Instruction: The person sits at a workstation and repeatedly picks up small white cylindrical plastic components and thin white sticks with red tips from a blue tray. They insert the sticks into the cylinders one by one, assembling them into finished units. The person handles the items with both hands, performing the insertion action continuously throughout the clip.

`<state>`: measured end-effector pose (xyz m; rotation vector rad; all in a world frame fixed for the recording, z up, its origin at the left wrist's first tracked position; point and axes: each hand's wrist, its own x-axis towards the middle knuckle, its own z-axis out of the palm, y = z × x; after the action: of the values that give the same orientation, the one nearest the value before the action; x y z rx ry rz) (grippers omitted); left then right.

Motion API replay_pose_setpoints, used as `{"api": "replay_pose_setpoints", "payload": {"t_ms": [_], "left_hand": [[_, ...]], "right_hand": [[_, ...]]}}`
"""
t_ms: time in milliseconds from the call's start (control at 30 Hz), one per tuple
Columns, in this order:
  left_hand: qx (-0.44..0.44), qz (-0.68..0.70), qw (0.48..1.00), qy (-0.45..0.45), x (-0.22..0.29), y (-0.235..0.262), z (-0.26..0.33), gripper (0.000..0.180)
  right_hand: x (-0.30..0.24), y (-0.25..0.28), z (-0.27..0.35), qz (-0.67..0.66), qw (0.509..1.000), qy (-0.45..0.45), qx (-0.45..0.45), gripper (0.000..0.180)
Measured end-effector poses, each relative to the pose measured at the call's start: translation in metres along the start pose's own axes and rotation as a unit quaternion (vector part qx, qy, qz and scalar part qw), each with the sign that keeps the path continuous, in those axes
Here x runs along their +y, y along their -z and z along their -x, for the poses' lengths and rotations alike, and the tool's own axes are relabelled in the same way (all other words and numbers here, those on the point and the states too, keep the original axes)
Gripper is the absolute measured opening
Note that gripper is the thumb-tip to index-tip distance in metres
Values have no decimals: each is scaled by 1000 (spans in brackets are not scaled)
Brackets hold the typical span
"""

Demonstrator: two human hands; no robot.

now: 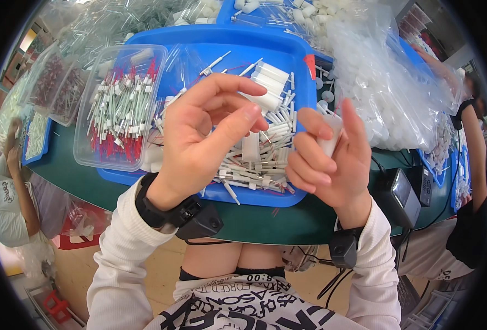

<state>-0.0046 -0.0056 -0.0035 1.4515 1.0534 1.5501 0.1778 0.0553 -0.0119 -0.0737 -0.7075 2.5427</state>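
Seen from above, a person's two bare hands meet over a shallow blue tray on a green tabletop. Taking the whole view as a clock face, the tray fills the area around twelve o'clock.

The right hand, at three o'clock, is turned palm toward the wearer, its fingers curled around a short white cylinder, which stands nearly upright between fingers and thumb. The left hand, toward eleven o'clock, is partly open: thumb and forefinger reach toward the cylinder with a gap between them, and nothing shows in its grasp.

Behind the hands, toward one o'clock, a few similar white cylinders lie side by side in the tray. Loose thin white sticks, some with fine red wires, lie scattered nearer the wearer. At ten o'clock, a clear plastic tub holds a thick bundle of sticks with red ends; at two, a clear bag bulges with white pieces.

The work looks under way: one cylinder is in hand, and many sticks appear left to handle. Whether the cylinders in the tray are finished cannot be told.
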Motion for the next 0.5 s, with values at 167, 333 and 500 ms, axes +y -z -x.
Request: {"api": "replay_pose_setpoints", "payload": {"t_ms": [167, 333, 500], "left_hand": [[-3, -6, 1000, 10, 2, -2, 1, 26], [-8, -7, 1000, 10, 2, -2, 0, 26], [-7, -3, 1000, 14, 1, -1, 0, 25]], "right_hand": [[1, 1, 1, -46, 999, -6, -2, 35], [-1, 12, 3, 3, 996, -7, -94, 30], [-2, -9, 3, 23, 999, -16, 34, 38]]}}
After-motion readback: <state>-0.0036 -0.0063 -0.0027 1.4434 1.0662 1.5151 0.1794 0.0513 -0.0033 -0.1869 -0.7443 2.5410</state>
